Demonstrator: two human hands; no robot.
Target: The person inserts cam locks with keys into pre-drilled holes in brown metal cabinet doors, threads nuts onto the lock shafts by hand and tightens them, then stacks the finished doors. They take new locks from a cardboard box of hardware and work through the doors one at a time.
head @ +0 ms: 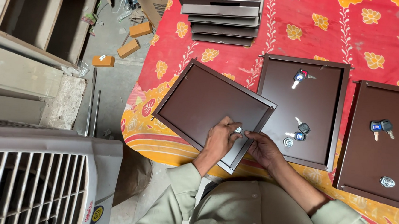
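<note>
brown metal panel (209, 109) (tilted) under left hand (220, 138) pinching small lock (238, 129), right hand (262, 149) gripping its edge

Brown panel (209, 105) at centre – painted sheet metal, smooth, faint satin sheen. Small lock (238, 129) at its lower edge, bright shiny metal, pinched by left hand (220, 138) with right hand (263, 148) beside. Keys (300, 130) right of centre – silvery metal blades, glossy blue and black plastic heads. Tablecloth (301, 33) across upper right: woven cloth, matt, red with yellow flowers. Sleeves (176, 193) at bottom, matt khaki cloth. Blocks (129, 48) at upper left, raw wood, dull. Grille (29, 184) at lower left, smooth grey plastic.
</note>
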